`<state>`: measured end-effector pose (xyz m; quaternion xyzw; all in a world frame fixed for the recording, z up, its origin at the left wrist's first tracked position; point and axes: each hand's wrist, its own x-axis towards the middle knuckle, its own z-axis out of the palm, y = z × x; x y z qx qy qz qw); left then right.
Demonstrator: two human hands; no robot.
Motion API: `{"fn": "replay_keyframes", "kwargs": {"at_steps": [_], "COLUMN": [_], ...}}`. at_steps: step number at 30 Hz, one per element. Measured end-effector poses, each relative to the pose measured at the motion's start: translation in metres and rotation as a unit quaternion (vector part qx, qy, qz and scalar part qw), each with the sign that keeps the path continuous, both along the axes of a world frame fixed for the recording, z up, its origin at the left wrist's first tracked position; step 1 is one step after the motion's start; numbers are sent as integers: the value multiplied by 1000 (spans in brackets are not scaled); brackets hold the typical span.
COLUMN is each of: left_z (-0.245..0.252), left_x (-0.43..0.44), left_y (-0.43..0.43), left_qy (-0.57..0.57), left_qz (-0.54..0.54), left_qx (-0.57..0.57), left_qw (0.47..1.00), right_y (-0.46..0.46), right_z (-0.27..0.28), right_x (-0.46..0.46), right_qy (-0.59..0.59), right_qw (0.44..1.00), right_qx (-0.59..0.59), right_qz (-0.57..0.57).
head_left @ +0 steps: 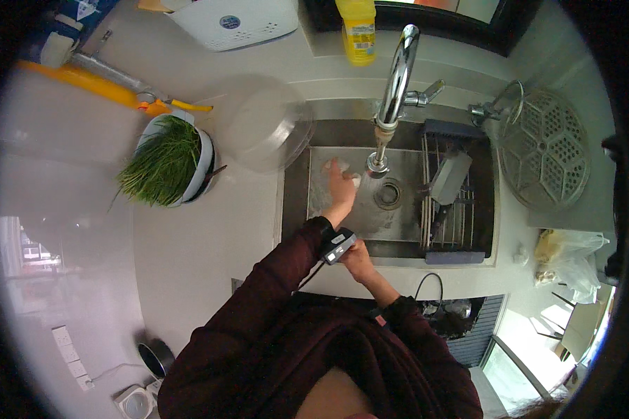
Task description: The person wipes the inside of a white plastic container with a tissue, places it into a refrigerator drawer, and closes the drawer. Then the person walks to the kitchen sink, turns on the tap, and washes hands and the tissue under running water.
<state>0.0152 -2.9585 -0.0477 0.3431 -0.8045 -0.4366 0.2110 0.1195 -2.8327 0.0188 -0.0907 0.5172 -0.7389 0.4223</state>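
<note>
Over the left part of the stainless-steel sink, my left hand reaches down with a whitish, soft-looking thing, perhaps a cloth, at its fingers. Close to it, water runs from the chrome faucet toward the drain. A small grey box-shaped device with a cable sits at my left wrist, by the dark sleeve cuff. My right hand is at the sink's front edge, its fingers against the device's end and partly hidden.
A rack spans the sink's right side, bearing a cleaver. Left of the sink are a clear round lid and a white container of long green leaves. A yellow bottle stands behind; a perforated round tray leans right.
</note>
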Motion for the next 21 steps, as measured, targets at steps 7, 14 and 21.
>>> {"fn": "replay_keyframes", "kwargs": {"at_steps": [7,14,21], "left_z": [53,13,9], "left_x": [12,14,20], "left_y": [-4,4,-14], "left_qy": [-137,-101,-3], "left_qz": [-332,-141,-157], "left_qx": [-218,304,706], "left_qw": [908,937,691], "right_y": [-16,-23,21], "right_z": [38,66,13], "right_x": [0,5,-48], "right_qy": [138,222,82], "right_qw": [988,972,961], "right_qx": [-58,-35,119], "right_qz": [29,70,235]}}
